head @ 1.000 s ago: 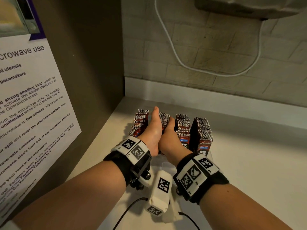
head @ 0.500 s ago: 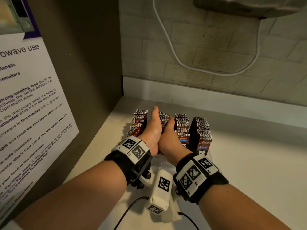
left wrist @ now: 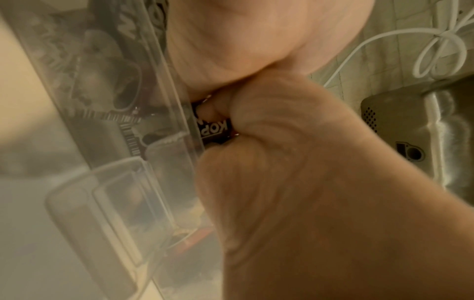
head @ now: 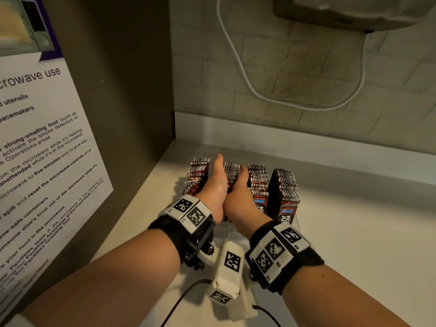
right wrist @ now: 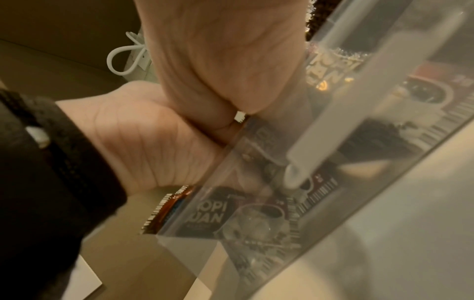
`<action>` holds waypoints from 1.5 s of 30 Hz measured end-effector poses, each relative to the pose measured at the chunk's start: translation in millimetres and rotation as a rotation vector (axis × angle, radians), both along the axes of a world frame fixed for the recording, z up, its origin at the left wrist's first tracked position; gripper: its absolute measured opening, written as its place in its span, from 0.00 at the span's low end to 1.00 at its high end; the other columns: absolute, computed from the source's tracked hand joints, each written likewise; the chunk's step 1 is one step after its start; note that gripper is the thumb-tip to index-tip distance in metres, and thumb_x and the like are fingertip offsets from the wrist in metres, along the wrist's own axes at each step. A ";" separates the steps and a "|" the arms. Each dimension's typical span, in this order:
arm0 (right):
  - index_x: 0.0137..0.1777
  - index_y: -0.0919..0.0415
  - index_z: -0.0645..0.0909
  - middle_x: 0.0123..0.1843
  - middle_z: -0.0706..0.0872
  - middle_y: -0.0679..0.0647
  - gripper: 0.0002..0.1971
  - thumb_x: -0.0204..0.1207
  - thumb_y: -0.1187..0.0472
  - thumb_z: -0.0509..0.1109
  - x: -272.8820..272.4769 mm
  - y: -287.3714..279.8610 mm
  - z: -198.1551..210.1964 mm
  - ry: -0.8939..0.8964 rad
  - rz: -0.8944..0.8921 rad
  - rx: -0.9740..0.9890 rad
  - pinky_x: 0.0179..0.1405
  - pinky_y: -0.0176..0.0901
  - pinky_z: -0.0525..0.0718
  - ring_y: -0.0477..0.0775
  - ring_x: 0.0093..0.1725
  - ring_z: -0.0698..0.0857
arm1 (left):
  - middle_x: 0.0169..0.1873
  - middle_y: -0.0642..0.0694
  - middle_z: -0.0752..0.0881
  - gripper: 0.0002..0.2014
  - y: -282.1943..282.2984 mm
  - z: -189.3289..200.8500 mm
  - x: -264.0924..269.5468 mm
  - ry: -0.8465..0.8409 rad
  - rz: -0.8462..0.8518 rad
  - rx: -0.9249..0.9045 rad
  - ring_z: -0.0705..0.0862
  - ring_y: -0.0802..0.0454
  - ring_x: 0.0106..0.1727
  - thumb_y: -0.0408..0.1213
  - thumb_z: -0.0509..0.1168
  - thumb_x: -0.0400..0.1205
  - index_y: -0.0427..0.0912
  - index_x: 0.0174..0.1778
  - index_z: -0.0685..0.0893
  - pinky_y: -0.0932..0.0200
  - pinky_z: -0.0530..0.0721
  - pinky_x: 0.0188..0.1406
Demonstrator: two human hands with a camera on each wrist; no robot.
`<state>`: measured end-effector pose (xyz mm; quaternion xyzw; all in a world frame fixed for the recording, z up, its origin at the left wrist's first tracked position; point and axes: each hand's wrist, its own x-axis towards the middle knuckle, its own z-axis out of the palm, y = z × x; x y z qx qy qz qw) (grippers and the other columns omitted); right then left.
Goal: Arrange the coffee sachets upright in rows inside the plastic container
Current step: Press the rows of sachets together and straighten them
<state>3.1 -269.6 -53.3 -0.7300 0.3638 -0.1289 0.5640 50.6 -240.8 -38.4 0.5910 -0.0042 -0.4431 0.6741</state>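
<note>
A clear plastic container on the white counter holds several rows of dark red coffee sachets standing upright. Both hands reach into it at the second row. My left hand lies along that row's left side, thumb pointing away from me. My right hand closes in from the right, and the heels of the two hands touch. The left wrist view shows curled fingers pinching a sachet just above the container wall. Through the wall in the right wrist view, more sachets are visible.
A brown side panel carrying a microwave notice stands close on the left. A tiled wall with a white cable closes the back, under an appliance. A white tagged device with black cords lies near me. White counter extends right.
Both hands stay pressed around the second row of sachets; only the head view shifts slightly.
</note>
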 end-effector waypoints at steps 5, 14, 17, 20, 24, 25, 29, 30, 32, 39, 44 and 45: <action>0.82 0.46 0.32 0.74 0.74 0.65 0.51 0.74 0.74 0.65 -0.1 1.9 5.7 0.013 0.004 -0.086 0.60 0.59 0.82 0.65 0.65 0.81 | 0.83 0.43 0.62 0.35 14.5 18.7 1.0 -0.078 -0.004 0.004 0.64 0.41 0.81 0.67 0.50 0.82 0.53 0.83 0.61 0.39 0.63 0.79; 0.82 0.56 0.57 0.74 0.72 0.63 0.37 0.74 0.78 0.60 -4.8 0.1 45.6 -0.099 -0.012 -0.394 0.52 0.52 0.84 0.65 0.63 0.80 | 0.47 0.53 0.82 0.08 81.2 39.8 42.5 -0.698 0.156 0.085 0.79 0.56 0.48 0.35 0.66 0.81 0.49 0.54 0.81 0.60 0.75 0.42; 0.70 0.61 0.74 0.65 0.81 0.59 0.26 0.72 0.76 0.61 -1.5 6.0 54.5 -0.127 0.025 -0.578 0.62 0.48 0.81 0.58 0.64 0.80 | 0.42 0.51 0.83 0.11 100.6 21.8 54.6 -0.787 0.055 0.288 0.80 0.53 0.44 0.33 0.71 0.76 0.49 0.52 0.82 0.60 0.74 0.36; 0.67 0.64 0.74 0.59 0.84 0.60 0.22 0.72 0.73 0.66 5.8 15.9 49.4 0.089 0.208 -0.595 0.52 0.46 0.83 0.59 0.58 0.83 | 0.42 0.46 0.85 0.19 109.9 6.3 51.8 -0.767 -0.102 0.449 0.84 0.51 0.41 0.36 0.77 0.72 0.48 0.56 0.80 0.58 0.79 0.36; 0.66 0.66 0.64 0.60 0.82 0.63 0.25 0.73 0.68 0.71 12.6 26.1 28.6 0.295 0.363 -0.506 0.45 0.43 0.77 0.62 0.59 0.83 | 0.42 0.43 0.88 0.24 110.9 -10.7 43.4 -0.777 -0.204 0.491 0.87 0.48 0.36 0.38 0.80 0.65 0.46 0.55 0.80 0.53 0.85 0.36; 0.65 0.66 0.64 0.59 0.82 0.63 0.25 0.73 0.68 0.72 13.5 26.5 24.1 0.290 0.363 -0.504 0.45 0.42 0.76 0.62 0.59 0.83 | 0.41 0.43 0.88 0.22 110.3 -14.1 41.9 -0.782 -0.209 0.484 0.86 0.49 0.32 0.36 0.79 0.66 0.45 0.54 0.80 0.55 0.84 0.31; 0.62 0.66 0.65 0.57 0.83 0.61 0.24 0.71 0.66 0.74 16.3 23.5 13.4 0.249 0.346 -0.507 0.43 0.42 0.75 0.60 0.56 0.84 | 0.34 0.42 0.87 0.11 107.1 -18.2 40.0 -0.879 -0.176 0.470 0.83 0.47 0.28 0.32 0.75 0.70 0.43 0.45 0.84 0.53 0.83 0.29; 0.62 0.66 0.66 0.57 0.83 0.60 0.24 0.71 0.66 0.74 17.2 22.1 11.4 0.237 0.338 -0.505 0.44 0.43 0.76 0.59 0.56 0.84 | 0.33 0.45 0.86 0.10 106.2 -18.9 40.4 -0.906 -0.168 0.457 0.82 0.49 0.28 0.32 0.75 0.70 0.43 0.45 0.85 0.54 0.82 0.30; 0.62 0.65 0.67 0.56 0.84 0.58 0.25 0.69 0.66 0.76 17.4 20.3 9.2 0.204 0.321 -0.497 0.45 0.42 0.77 0.58 0.56 0.84 | 0.33 0.51 0.85 0.10 104.2 -21.4 41.1 -0.956 -0.147 0.424 0.80 0.56 0.28 0.31 0.75 0.72 0.43 0.47 0.87 0.62 0.76 0.29; 0.50 0.57 0.68 0.37 0.77 0.43 0.17 0.71 0.68 0.74 13.9 13.7 0.0 0.045 0.227 -0.450 0.35 0.34 0.81 0.49 0.41 0.83 | 0.48 0.52 0.87 0.12 96.3 -26.1 44.6 -1.023 -0.048 0.308 0.78 0.63 0.32 0.31 0.74 0.76 0.44 0.55 0.87 0.69 0.76 0.39; 0.47 0.55 0.75 0.38 0.80 0.43 0.13 0.70 0.67 0.76 13.8 15.4 -4.3 -0.037 0.258 -0.432 0.37 0.35 0.78 0.48 0.41 0.82 | 0.55 0.49 0.84 0.11 91.3 -25.9 51.0 -1.023 -0.153 0.308 0.79 0.54 0.42 0.36 0.74 0.76 0.47 0.54 0.88 0.58 0.78 0.52; 0.49 0.57 0.77 0.39 0.81 0.45 0.12 0.70 0.67 0.76 14.0 15.2 -4.0 -0.039 0.263 -0.438 0.41 0.39 0.81 0.49 0.42 0.83 | 0.55 0.48 0.84 0.11 91.0 -25.8 52.0 -1.027 -0.171 0.312 0.79 0.55 0.42 0.36 0.74 0.76 0.47 0.54 0.89 0.59 0.77 0.50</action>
